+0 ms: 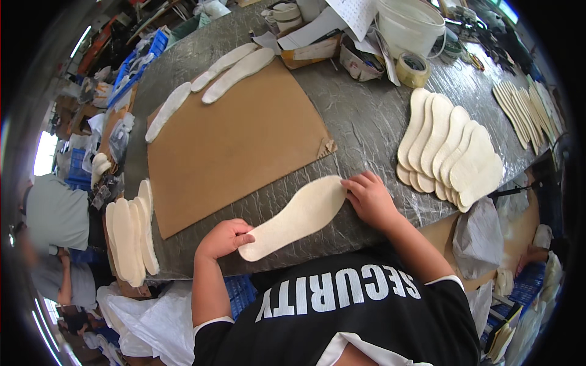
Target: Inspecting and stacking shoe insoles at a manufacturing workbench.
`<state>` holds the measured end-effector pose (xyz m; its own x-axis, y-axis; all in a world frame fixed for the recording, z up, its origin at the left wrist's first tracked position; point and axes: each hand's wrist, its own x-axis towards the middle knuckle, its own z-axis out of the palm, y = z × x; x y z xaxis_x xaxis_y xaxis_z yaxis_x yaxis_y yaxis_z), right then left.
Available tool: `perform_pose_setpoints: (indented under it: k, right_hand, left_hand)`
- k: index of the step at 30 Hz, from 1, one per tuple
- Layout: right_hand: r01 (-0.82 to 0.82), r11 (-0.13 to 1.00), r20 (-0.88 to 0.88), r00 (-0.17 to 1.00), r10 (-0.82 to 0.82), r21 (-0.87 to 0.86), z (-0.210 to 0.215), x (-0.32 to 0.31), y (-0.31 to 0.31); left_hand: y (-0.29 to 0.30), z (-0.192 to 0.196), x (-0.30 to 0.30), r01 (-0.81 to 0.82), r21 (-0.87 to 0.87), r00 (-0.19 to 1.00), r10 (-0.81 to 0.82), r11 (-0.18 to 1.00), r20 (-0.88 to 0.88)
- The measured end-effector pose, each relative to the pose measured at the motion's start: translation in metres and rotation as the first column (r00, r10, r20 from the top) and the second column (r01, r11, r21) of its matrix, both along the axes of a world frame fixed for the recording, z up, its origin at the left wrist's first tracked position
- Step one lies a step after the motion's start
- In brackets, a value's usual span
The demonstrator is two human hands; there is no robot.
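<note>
A cream, felt-like insole [294, 216] is stretched between my two hands above the near part of the table. My left hand [226, 238] pinches its narrow heel end, thumb on top. At the wide toe end, my right hand [370, 196] grips the edge between thumb and fingers. Just beyond lies a brown cardboard sheet [232, 146], with a few white insoles [239, 74] along its far and left edges. To the right of my right hand, a fanned pile of insoles [448, 146] rests on the table. Another stack of insoles [129, 238] sits at the left edge.
At the back stand a white bucket [410, 27], a roll of tape [413, 68] and a box with papers [311, 52]. More insoles [524, 113] lie at the far right. A co-worker [58, 226] is off to the left. Plastic bags [152, 317] hang below the table.
</note>
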<state>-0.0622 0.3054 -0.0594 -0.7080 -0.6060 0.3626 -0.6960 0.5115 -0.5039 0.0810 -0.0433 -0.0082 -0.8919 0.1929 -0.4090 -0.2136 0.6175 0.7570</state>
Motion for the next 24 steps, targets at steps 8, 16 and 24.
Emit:
perform_pose_setpoints:
  k: [8, 16, 24]
  right_hand:
    - [-0.012, 0.999, 0.092, 0.996, 0.007, 0.051, 0.006, 0.010, -0.002]
    - [0.061, 0.991, 0.150, 0.988, -0.043, -0.116, 0.000, -0.003, -0.012]
    - [0.100, 0.984, 0.193, 0.979, -0.071, -0.147, 0.001, -0.003, -0.010]
  left_hand:
    - [0.004, 0.043, -0.025, 0.213, -0.470, 0.968, -0.120, 0.857, 0.221]
    - [-0.106, -0.016, -0.199, -0.527, -0.485, 0.744, 0.103, 0.698, -0.660]
    - [-0.159, -0.053, -0.311, -0.937, 0.336, 0.145, 0.982, 0.098, 0.119]
